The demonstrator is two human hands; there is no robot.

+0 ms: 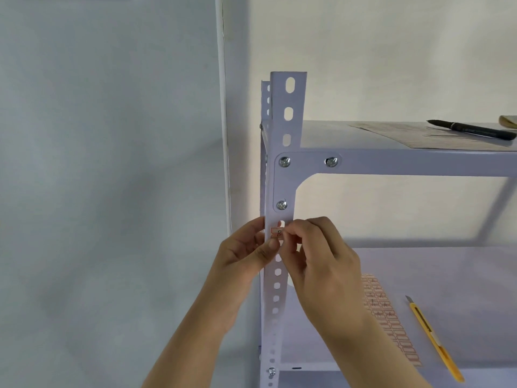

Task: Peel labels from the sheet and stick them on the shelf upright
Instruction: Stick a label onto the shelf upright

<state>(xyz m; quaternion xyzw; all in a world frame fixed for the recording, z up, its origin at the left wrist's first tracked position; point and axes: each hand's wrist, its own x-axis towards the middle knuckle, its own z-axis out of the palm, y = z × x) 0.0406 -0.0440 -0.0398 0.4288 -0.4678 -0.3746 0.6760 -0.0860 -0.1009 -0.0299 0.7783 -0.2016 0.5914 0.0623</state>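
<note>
Both hands meet at the perforated shelf upright (279, 264), just below the corner bracket, where a red-bordered label (277, 233) is being pressed onto its front face: the sticking step is in hand. Left hand (246, 253) is half curled, thumb on the label's lower edge; right hand (316, 247) pinches its right edge with closed fingertips. Next, judged: smooth it flat, then reach for the label sheet (391, 320) on the lower shelf.
</note>
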